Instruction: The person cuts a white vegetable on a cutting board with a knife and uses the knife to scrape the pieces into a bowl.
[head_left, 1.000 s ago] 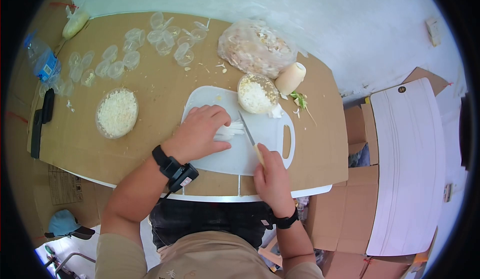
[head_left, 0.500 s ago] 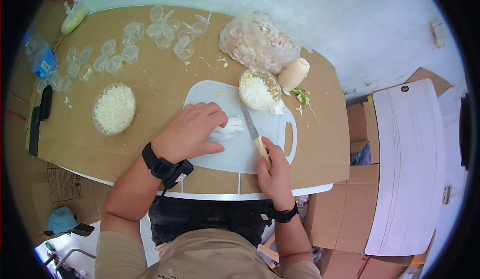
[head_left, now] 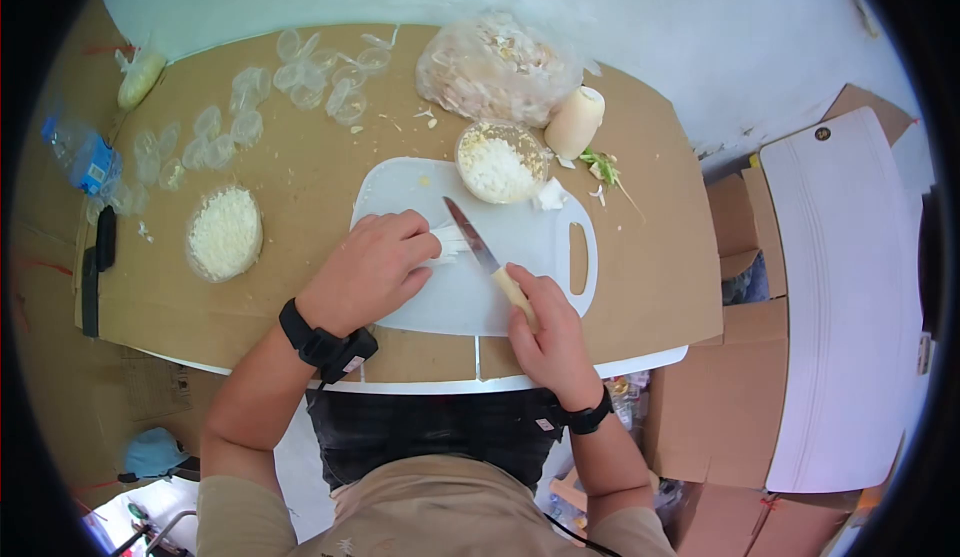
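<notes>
My left hand (head_left: pixel 370 265) is on the white cutting board (head_left: pixel 400 182), fingers curled down and closed over a small bunch of white radish strips (head_left: pixel 452 243). Part of the bunch is hidden under the fingers. My right hand (head_left: pixel 552 342) grips a knife (head_left: pixel 515 295) by its cream handle, and the blade slants up and left close to the ends of the strips. A clear bowl of finely chopped white bits (head_left: pixel 497 169) stands at the board's far edge. Beside it are a white scrap (head_left: pixel 549 195) and a cut piece of white radish (head_left: pixel 575 123).
Another tub of chopped white bits (head_left: pixel 225 234) stands to the left. Small clear cups (head_left: pixel 305 77) are scattered at the back, near a large plastic bag of pale pieces (head_left: pixel 500 72). A bottle (head_left: pixel 85 157) lies far left; green trimmings (head_left: pixel 601 167) lie right. Cardboard boxes (head_left: pixel 715 397) flank the table.
My left fingers have come down and closed over the strips. The knife has shifted left, its blade now tilted more toward the left hand. The camera view has shifted slightly.
</notes>
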{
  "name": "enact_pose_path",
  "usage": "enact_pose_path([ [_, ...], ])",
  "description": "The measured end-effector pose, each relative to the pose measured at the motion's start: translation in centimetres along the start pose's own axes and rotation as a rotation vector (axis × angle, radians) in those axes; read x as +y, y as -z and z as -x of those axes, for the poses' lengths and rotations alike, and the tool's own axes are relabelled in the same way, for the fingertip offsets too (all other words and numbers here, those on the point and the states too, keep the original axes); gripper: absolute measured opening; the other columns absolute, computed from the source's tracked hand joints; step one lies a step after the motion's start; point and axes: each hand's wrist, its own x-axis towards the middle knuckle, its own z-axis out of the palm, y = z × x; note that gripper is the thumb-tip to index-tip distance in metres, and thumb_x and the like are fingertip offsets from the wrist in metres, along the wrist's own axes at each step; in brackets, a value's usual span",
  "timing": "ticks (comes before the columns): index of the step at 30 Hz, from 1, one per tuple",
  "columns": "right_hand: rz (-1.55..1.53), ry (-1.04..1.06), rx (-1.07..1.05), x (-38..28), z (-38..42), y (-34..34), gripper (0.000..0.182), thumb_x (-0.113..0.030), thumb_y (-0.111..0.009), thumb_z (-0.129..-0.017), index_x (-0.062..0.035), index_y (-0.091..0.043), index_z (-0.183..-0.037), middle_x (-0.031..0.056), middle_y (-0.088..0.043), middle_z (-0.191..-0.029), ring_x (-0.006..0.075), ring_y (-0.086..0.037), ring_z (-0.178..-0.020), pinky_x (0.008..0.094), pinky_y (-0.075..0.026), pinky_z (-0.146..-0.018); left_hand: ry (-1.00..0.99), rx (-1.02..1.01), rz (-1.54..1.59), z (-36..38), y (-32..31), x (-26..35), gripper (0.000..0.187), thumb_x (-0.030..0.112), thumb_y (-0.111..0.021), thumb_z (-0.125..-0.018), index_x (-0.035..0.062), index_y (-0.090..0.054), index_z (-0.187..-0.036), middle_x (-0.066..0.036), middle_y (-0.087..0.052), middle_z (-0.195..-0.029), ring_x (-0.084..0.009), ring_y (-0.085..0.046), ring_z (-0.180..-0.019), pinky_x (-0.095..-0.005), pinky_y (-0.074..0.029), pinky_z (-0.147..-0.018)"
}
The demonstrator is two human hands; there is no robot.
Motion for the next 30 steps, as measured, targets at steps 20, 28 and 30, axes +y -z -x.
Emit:
enact_pose_path([
  [20,-0.093,0.045,-0.021,1.5,-1.7,-1.2,0.048,-0.003,-0.067,-0.090,-0.0083,-0.067,-0.138,0.0129,-0.063,-0.099,0.0370,-0.068,-0.074,0.0465,-0.057,-0.065,0.039,-0.038,-0.047,-0.5,-0.1,0.0,0.021,0.000,-0.079,-0.082,0.0039,-0.062,-0.093,-0.012,-0.064,-0.101,-0.0348,-0.065,-0.092,-0.0412,-0.054,-0.078],
  [28,-0.149,0.063,0.000,1.7,-1.6,-1.2,0.046,-0.002,-0.064,-0.092,-0.0097,-0.069,-0.137,0.0127,-0.064,-0.098,0.0347,-0.069,-0.079,0.0446,-0.057,-0.068,0.131,0.010,-0.080,1.3,0.7,0.3,0.023,-0.005,-0.079,-0.078,0.0034,-0.060,-0.088,-0.013,-0.063,-0.095,-0.0326,-0.066,-0.091,-0.0388,-0.054,-0.080],
  [30,-0.142,0.066,-0.009,1.7,-1.5,-1.2,0.046,-0.003,-0.065,-0.091,-0.0093,-0.068,-0.137,0.0115,-0.064,-0.100,0.0338,-0.070,-0.080,0.0448,-0.058,-0.069,0.088,0.043,-0.107,1.7,0.9,-0.3,0.023,-0.005,-0.079,-0.077,0.0033,-0.061,-0.089,-0.014,-0.064,-0.097,-0.0335,-0.066,-0.090,-0.0388,-0.055,-0.078],
])
